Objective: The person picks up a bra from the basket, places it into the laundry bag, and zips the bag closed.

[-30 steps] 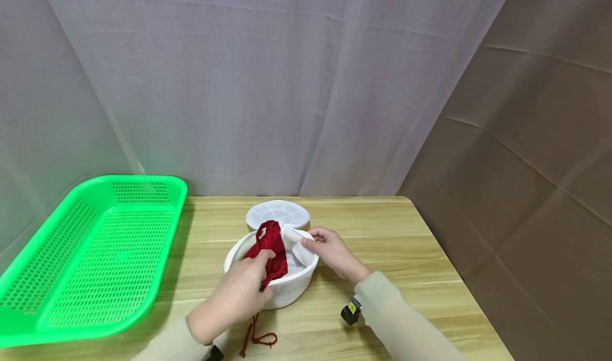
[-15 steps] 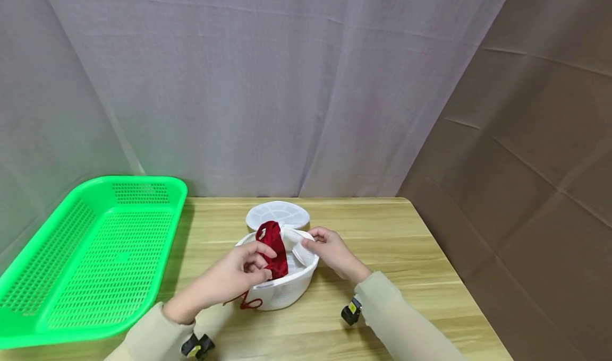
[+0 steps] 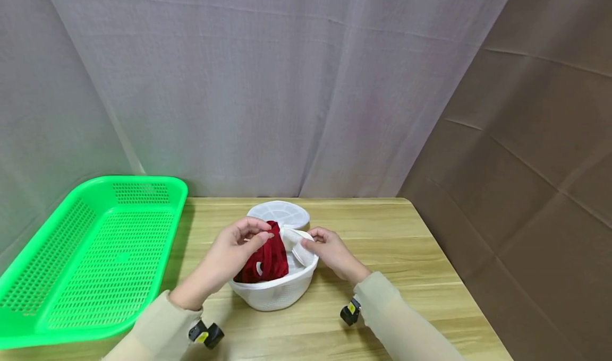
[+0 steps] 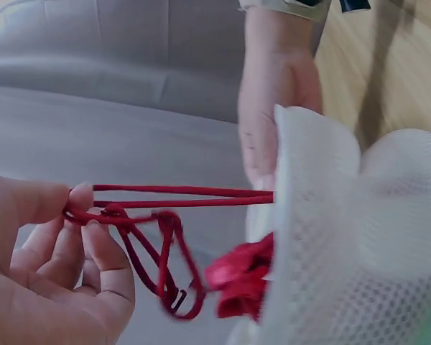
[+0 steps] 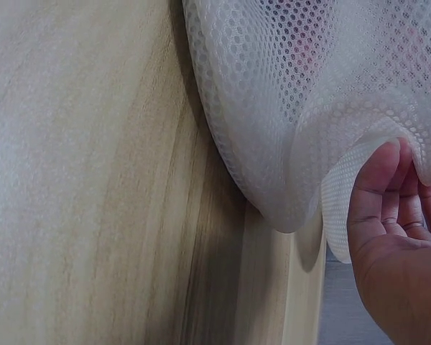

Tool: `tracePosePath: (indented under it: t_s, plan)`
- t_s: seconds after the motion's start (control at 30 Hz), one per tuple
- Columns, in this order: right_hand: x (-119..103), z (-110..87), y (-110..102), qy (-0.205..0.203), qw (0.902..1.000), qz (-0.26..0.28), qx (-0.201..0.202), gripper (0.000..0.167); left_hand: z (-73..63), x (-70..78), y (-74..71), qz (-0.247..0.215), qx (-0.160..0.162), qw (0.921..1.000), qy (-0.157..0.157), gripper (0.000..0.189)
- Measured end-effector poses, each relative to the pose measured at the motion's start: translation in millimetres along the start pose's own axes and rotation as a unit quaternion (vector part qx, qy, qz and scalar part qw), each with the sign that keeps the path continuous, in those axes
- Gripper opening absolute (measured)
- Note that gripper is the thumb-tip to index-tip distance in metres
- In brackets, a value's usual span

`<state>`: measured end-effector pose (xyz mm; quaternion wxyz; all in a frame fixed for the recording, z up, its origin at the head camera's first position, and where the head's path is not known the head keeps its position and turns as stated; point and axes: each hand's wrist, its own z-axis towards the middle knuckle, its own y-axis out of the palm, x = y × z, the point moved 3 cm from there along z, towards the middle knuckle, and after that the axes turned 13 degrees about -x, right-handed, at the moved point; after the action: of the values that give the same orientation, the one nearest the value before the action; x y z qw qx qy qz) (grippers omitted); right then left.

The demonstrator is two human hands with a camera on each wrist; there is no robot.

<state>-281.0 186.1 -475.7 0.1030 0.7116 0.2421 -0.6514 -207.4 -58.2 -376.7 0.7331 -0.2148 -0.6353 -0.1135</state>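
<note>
A white mesh laundry bag (image 3: 274, 296) stands on the table, its round lid (image 3: 279, 212) folded back behind it. Inside lies a crumpled dark red cloth (image 3: 273, 255) with a small white patch. Above the bag's left side, my left hand (image 3: 234, 249) pinches a red drawstring (image 4: 165, 189) between thumb and fingertips. In the left wrist view the cord runs taut over the rim, with loose loops dangling below. My right hand (image 3: 336, 254) pinches the bag's right rim between thumb and fingers. The mesh there is bunched in the right wrist view.
A large green plastic basket (image 3: 178, 212) is on the left, with a perforated floor. The wooden table (image 3: 392, 260) ends at a grey curtain (image 3: 229, 101) behind and a brown cloth wall (image 3: 535, 180) on the right.
My left hand let go of the red cloth at the front rim, took up the drawstring that hung in front, and rose above the bag. My right hand stayed on the rim.
</note>
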Motion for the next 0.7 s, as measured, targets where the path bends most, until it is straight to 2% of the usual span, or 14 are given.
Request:
tracePosePath:
  t_s: [0.07, 0.13, 0.2, 0.23, 0.3, 0.4, 0.47, 0.53, 0.6, 0.7]
  plan:
    - [-0.7, -0.6, 0.0, -0.002, 1.0, 0.0, 0.002, 0.019, 3.4, -7.0, 0.1, -0.002, 0.007, 1.0, 0.001, 0.017]
    - [-1.7, -1.7, -0.1, -0.004, 1.0, -0.002, 0.002, 0.019, 5.2, -15.6, 0.2, 0.023, 0.0, 0.9997, 0.006, 0.014]
    - [-2.2, -2.6, -0.6, -0.005, 1.0, -0.004, 0.001, 0.019, 5.5, -24.6, 1.2, 0.083, -0.016, 0.9963, 0.013, 0.009]
    - [-2.2, -2.6, -0.3, -0.004, 1.0, -0.005, 0.0, 0.019, 4.7, -29.2, 1.7, 0.127, -0.024, 0.9915, 0.015, 0.007]
    - [-1.7, -2.5, -0.3, -0.001, 1.0, -0.003, -0.001, 0.018, 2.6, -36.9, 3.4, 0.218, -0.041, 0.9748, 0.019, 0.007]
    - [-1.5, -2.0, -0.4, 0.003, 1.0, -0.005, -0.002, 0.018, -0.6, -43.5, 7.7, 0.345, -0.056, 0.9365, 0.032, 0.014]
    - [-3.7, -2.3, 0.3, 0.005, 1.0, -0.007, -0.005, 0.017, -2.5, -44.8, 11.2, 0.396, -0.064, 0.9148, 0.045, 0.015]
    - [-9.4, -4.5, 2.3, 0.004, 0.9999, -0.01, -0.01, 0.017, -4.2, -43.8, 14.1, 0.423, -0.071, 0.9015, 0.058, 0.015]
    - [-17.0, -7.7, 4.9, 0.003, 0.9998, -0.009, -0.015, 0.017, -5.9, -41.7, 15.8, 0.428, -0.082, 0.8979, 0.061, 0.014]
    - [-26.9, -13.2, 8.3, 0.001, 0.9998, -0.005, -0.018, 0.017, -7.4, -37.4, 15.6, 0.415, -0.091, 0.9031, 0.06, 0.01]
